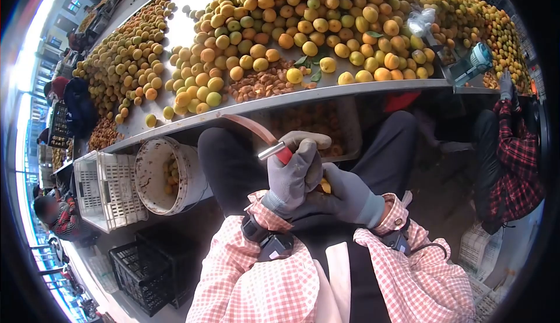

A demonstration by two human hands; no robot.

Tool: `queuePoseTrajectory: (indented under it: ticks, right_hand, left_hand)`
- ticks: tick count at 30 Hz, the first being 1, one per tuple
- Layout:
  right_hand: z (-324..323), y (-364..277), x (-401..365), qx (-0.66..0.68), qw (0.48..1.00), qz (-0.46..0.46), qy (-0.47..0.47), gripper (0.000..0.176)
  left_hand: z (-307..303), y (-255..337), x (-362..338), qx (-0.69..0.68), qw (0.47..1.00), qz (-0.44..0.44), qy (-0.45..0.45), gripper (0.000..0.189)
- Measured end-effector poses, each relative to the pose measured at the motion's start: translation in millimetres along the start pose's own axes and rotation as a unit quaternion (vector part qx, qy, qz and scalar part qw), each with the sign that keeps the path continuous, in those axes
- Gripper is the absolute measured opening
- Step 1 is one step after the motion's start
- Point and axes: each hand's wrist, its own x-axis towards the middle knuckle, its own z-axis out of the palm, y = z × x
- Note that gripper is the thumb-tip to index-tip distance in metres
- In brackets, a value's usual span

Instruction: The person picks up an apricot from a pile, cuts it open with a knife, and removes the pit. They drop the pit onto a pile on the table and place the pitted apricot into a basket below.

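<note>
My left hand (pixel 294 174), in a grey glove, is closed around the red handle of a curved knife (pixel 256 127). The blade points up and left, towards the table edge. Beside it, my gloved right hand (pixel 353 194) is curled around an apricot (pixel 325 186), of which only a small yellow-orange patch shows. Both hands are close together above my lap, and the rest of the fruit is hidden by gloves.
Apricots (pixel 291 8) are heaped on the metal table (pixel 280 100), with brown pits (pixel 262 84) near its edge. A white bucket (pixel 166 174), a white crate (pixel 108 191) and a black crate (pixel 140 276) stand left. A bottle (pixel 472 63) and a co-worker's plaid sleeve (pixel 516 142) are right.
</note>
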Motion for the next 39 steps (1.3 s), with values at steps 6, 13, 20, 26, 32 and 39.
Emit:
queuePoseTrajectory:
  ticks: [6,13,20,26,32,39]
  right_hand:
    - [6,-1,5,-0.077,0.991,-0.076,0.077,0.041]
    - [21,39,11,-0.124,0.977,-0.14,0.106,0.042]
    - [25,36,7,0.081,0.992,0.015,0.1,0.042]
    - [0,10,5,0.397,0.898,0.189,-0.005,0.043]
    - [-3,0,1,0.412,0.879,0.242,-0.006,0.044]
    - [6,1,-3,0.378,0.896,0.222,-0.067,0.047]
  left_hand:
    - [8,7,0,-0.035,0.996,0.085,-0.02,0.024]
    - [0,-8,6,-0.056,0.994,0.074,0.063,0.025]
    - [-29,-26,27,-0.103,0.989,0.025,0.105,0.028]
    - [-22,-9,24,-0.047,0.996,0.068,-0.032,0.028]
    - [-16,11,10,-0.038,0.99,0.122,-0.063,0.029]
    - [-13,7,-5,0.011,0.98,0.154,-0.122,0.034]
